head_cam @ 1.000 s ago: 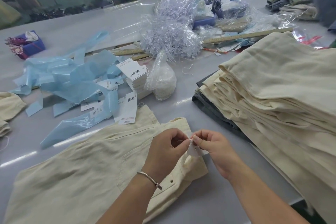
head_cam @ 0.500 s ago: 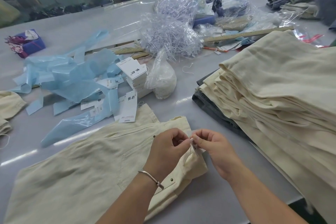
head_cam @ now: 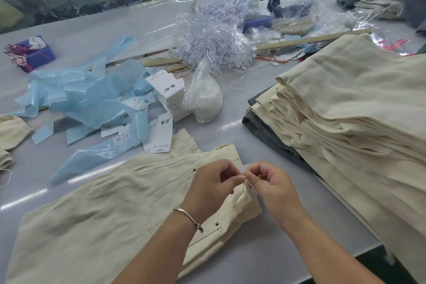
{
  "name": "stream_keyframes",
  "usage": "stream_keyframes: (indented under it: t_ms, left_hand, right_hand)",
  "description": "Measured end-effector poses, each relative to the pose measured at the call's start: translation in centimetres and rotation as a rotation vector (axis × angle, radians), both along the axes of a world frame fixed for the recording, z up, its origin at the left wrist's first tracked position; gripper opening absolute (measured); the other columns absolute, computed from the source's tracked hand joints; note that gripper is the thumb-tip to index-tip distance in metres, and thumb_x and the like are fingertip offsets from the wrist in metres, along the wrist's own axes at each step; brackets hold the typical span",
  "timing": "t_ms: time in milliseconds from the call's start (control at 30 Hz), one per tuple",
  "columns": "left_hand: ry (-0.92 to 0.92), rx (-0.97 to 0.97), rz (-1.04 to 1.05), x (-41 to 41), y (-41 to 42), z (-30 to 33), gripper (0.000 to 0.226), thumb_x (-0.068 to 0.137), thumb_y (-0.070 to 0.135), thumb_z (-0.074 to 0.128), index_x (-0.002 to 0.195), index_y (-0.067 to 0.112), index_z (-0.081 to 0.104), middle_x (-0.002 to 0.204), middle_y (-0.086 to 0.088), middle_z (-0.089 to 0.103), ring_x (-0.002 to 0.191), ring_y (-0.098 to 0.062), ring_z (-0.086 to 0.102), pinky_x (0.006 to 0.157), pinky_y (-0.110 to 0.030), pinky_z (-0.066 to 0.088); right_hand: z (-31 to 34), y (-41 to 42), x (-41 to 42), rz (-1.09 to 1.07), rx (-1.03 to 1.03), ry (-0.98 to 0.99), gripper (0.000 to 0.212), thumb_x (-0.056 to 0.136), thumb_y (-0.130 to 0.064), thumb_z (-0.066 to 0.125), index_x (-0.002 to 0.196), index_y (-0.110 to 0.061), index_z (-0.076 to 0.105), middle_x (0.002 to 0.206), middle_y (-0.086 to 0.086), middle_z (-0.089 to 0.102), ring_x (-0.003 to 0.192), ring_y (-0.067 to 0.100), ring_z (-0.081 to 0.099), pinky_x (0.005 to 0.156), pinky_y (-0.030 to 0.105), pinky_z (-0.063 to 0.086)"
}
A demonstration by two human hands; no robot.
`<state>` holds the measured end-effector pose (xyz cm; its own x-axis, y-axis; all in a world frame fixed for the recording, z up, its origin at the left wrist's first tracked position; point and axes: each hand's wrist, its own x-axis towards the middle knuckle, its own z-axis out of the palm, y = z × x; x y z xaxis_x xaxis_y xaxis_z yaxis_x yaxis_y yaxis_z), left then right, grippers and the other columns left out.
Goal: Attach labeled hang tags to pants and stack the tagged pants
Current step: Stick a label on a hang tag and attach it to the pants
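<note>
With my left hand (head_cam: pixel 213 182) and right hand (head_cam: pixel 268 183) each in a pinching grip on the thin string of the hang tag (head_cam: pixel 249 187) at the waistband of the pants (head_cam: pixel 110 205) on the counter (head_cam: pixel 249 260), the string could slip free and leave the tag unfastened.
</note>
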<state>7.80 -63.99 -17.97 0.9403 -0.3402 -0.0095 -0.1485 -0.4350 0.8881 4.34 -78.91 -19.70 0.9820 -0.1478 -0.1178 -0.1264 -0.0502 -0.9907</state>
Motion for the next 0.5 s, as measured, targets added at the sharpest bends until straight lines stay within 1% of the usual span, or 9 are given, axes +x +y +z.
stream_keyframes:
  t_ms: [100,167,267,300,333,367,400,433,500]
  left_hand:
    - [0.121,-0.085,0.014,0.6,0.3,-0.4,0.019,0.076,0.012,0.081,0.070,0.015,0.063,0.061,0.007,0.064,0.055,-0.009,0.059,0.057,-0.021,0.048]
    - [0.164,-0.107,0.024,0.9,0.3,-0.7,0.022,0.073,0.014,0.083,0.071,0.014,0.062,0.062,0.007,0.063,0.056,-0.011,0.058,0.057,-0.024,0.048]
    - [0.134,-0.032,0.033,1.3,0.4,-1.3,0.025,0.069,0.023,0.086,0.073,0.018,0.062,0.068,0.009,0.063,0.056,-0.006,0.053,0.058,-0.020,0.045]
    - [0.100,0.024,0.055,1.3,0.6,-1.6,0.026,0.068,0.028,0.086,0.073,0.021,0.062,0.071,0.011,0.064,0.056,-0.004,0.051,0.058,-0.017,0.043]
    - [0.065,0.082,0.082,1.3,1.0,-1.8,0.027,0.068,0.032,0.085,0.074,0.022,0.061,0.074,0.012,0.064,0.057,-0.003,0.050,0.059,-0.016,0.041]
    - [0.039,0.132,0.109,1.2,1.5,-1.9,0.026,0.069,0.034,0.084,0.075,0.022,0.061,0.076,0.012,0.064,0.059,-0.003,0.050,0.060,-0.016,0.042]
    - [0.025,0.162,0.135,1.0,2.3,-2.0,0.024,0.071,0.035,0.082,0.076,0.023,0.061,0.078,0.012,0.063,0.061,-0.003,0.050,0.062,-0.018,0.042]
    - [0.020,0.173,0.166,0.7,3.5,-2.1,0.022,0.074,0.035,0.080,0.076,0.023,0.062,0.080,0.012,0.063,0.061,-0.002,0.051,0.063,-0.018,0.042]
    - [0.021,0.174,0.272,0.2,7.4,-2.2,0.016,0.078,0.033,0.076,0.075,0.025,0.062,0.080,0.013,0.064,0.061,-0.001,0.052,0.061,-0.013,0.039]
  right_hand:
    - [-0.5,0.4,-0.1,-0.054,0.132,0.062,0.010,0.088,-0.003,0.064,0.079,-0.005,0.068,0.068,0.003,0.061,0.068,0.016,0.052,0.067,0.029,0.043]
    - [-0.8,0.4,-0.2,-0.059,0.151,0.076,0.011,0.088,-0.002,0.063,0.079,-0.003,0.069,0.066,0.003,0.060,0.066,0.015,0.051,0.064,0.027,0.042]
    - [-0.6,0.1,-0.2,-0.018,0.127,0.098,0.017,0.087,-0.002,0.065,0.072,-0.008,0.069,0.065,0.005,0.059,0.064,0.016,0.050,0.062,0.024,0.041]
    - [-0.5,0.0,0.0,-0.005,0.067,0.108,0.018,0.085,-0.002,0.067,0.070,-0.012,0.069,0.065,0.003,0.061,0.063,0.014,0.051,0.061,0.020,0.042]
    - [-0.4,0.0,0.4,0.010,-0.063,0.106,0.018,0.082,-0.003,0.071,0.068,-0.015,0.068,0.067,-0.001,0.063,0.062,0.011,0.053,0.061,0.013,0.041]
    - [-0.2,0.3,1.0,0.016,-0.245,0.086,0.018,0.079,-0.003,0.073,0.070,-0.017,0.066,0.071,-0.004,0.065,0.066,0.007,0.055,0.062,0.008,0.039]
    - [0.1,0.8,1.7,0.005,-0.415,0.043,0.019,0.076,-0.003,0.074,0.073,-0.018,0.063,0.076,-0.005,0.065,0.072,0.006,0.055,0.064,0.007,0.038]
    - [0.4,1.7,2.4,-0.009,-0.522,-0.021,0.022,0.074,-0.002,0.073,0.077,-0.019,0.060,0.080,-0.006,0.063,0.078,0.007,0.055,0.067,0.008,0.037]
    - [1.1,4.6,4.0,0.022,-0.596,-0.154,0.024,0.074,-0.005,0.070,0.083,-0.022,0.056,0.082,-0.010,0.059,0.082,0.006,0.053,0.070,0.012,0.037]
